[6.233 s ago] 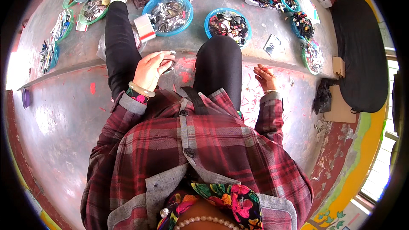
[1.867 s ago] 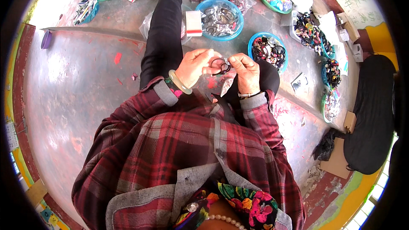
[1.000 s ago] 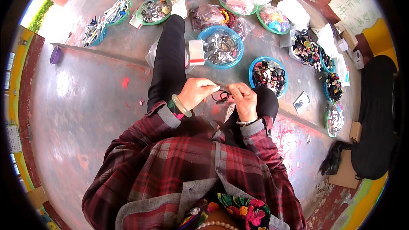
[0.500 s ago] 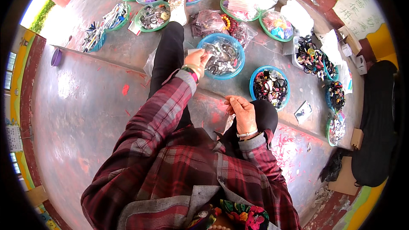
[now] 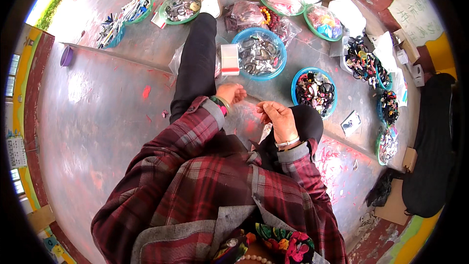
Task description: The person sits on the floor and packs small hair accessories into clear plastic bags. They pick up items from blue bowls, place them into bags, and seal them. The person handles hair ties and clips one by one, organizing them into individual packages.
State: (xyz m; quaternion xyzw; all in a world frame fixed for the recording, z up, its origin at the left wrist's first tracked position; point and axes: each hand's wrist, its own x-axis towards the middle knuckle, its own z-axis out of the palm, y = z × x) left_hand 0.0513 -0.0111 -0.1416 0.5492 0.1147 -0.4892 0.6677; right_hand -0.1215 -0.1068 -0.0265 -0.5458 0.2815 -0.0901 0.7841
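Note:
My left hand is over the step edge between my knees, its fingers curled together. Whatever it may hold is too small to make out. Close to its right, my right hand is raised by my bent right knee, thumb and fingertips pinched. Anything in that pinch is also too small to name. A white block with a red stripe, like a stack of cards or a small box, stands beyond my left hand. Beside it is a blue basin of dark and silvery small pieces; another blue basin holds dark bands and colourful bits.
My outstretched left leg crosses the raised floor. Several baskets stand at the back, one with pens. Basins of hair bands line the right side, near a long black case. A purple bowl sits far left.
My left hand has drawn back from the blue basin toward my right hand, uncovering the white block. My right hand stays nearly in place, still pinched. The view has shifted slightly.

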